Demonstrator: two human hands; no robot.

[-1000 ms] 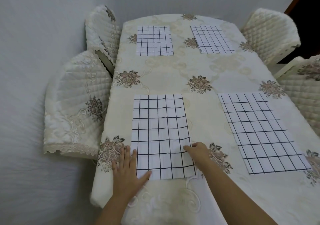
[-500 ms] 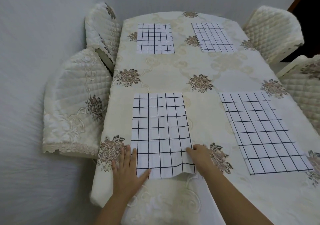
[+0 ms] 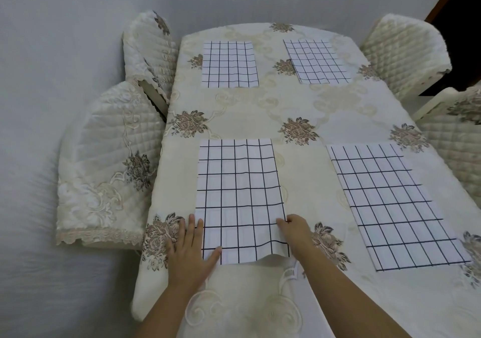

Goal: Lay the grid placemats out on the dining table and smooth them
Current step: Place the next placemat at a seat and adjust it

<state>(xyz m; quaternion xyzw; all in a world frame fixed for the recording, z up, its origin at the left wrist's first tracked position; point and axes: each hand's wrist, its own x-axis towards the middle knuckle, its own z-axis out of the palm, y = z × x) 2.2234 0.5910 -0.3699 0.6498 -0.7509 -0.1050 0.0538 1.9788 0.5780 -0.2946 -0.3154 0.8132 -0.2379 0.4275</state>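
The near-left placemat (image 3: 239,199) lies on the tablecloth (image 3: 260,108), its near edge rippled up. I see my left hand (image 3: 188,254) flat on its left corner, fingers straight, and my right hand (image 3: 296,231) pinching its right edge. 3 other placemats (image 3: 390,204) lie flat

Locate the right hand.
Head view, lower centre: the right hand pinches the right edge of the near-left placemat, beside a tablecloth flower.

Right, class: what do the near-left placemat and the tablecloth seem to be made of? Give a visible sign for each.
Placemat: likely thin cloth, matte; its near edge ripples and lifts. Tablecloth: probably satin-like fabric, with a faint sheen and embroidered flowers.
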